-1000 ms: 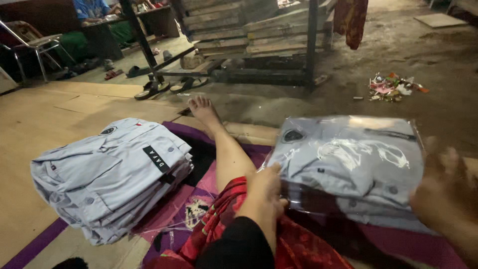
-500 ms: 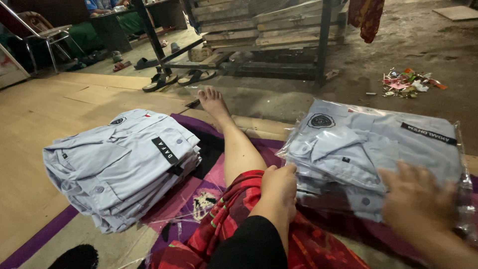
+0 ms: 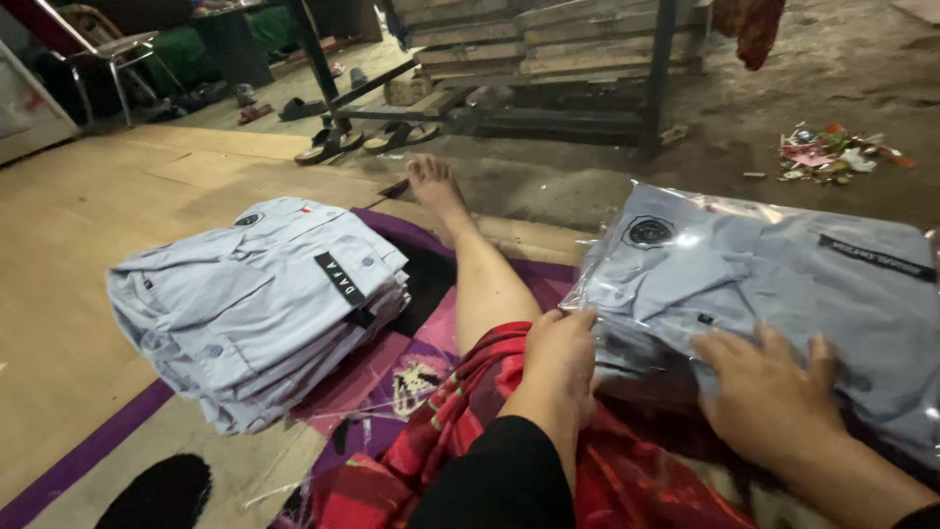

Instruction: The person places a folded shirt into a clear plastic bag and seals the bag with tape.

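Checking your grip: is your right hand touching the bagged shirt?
Touching: the head view shows the right hand lying flat on the bagged shirt.

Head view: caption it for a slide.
Both hands, left hand and right hand, press a plastic-bagged grey shirt beside stacked shirts.

Stack of folded pale blue shirts [image 3: 259,304] lying on a purple mat [image 3: 78,460], sandals [image 3: 357,142] sitting by a wooden rack [image 3: 548,59], litter [image 3: 832,152] lying on the dirt floor [image 3: 607,186]

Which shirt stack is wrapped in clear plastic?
The bagged stack under both hands, left hand and right hand. The unwrapped pile on the mat lies bare, no glossy film.
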